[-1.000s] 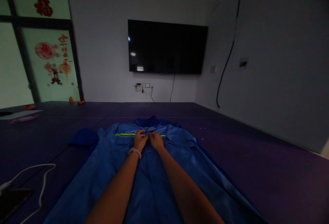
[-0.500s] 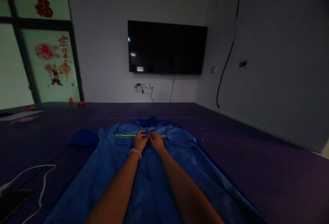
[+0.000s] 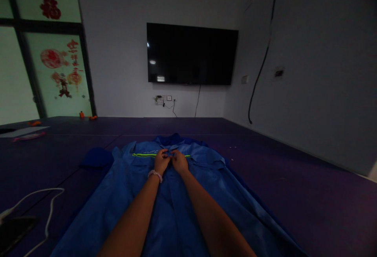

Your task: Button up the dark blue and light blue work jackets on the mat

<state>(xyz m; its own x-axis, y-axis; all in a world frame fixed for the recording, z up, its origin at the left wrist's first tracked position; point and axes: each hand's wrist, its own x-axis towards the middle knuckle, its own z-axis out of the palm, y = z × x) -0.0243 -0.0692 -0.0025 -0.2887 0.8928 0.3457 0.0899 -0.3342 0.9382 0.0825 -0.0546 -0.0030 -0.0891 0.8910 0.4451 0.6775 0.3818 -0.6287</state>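
Note:
A blue work jacket (image 3: 173, 206) lies spread on the purple floor, its collar end away from me and a yellow-green stripe across the chest. At the front placket, just below the collar, my left hand (image 3: 161, 162) pinches the cloth with thumb and forefinger; a pink band circles that wrist. Close beside it, my right hand (image 3: 179, 162) grips the opposite side of the placket with bent fingers. The fingertips of both hands nearly meet. Whatever small fastening sits between them is too dark and small to make out.
Left of the jacket lies a blue cap (image 3: 96, 158). A dark phone (image 3: 16, 231) with a white cable (image 3: 50, 213) rests at the lower left. Small orange objects (image 3: 92, 118) sit near the glass door. A television (image 3: 191, 54) hangs on the far wall.
Both hands stay at the same spot on the placket. Only the fingers of the right hand have shifted very slightly.

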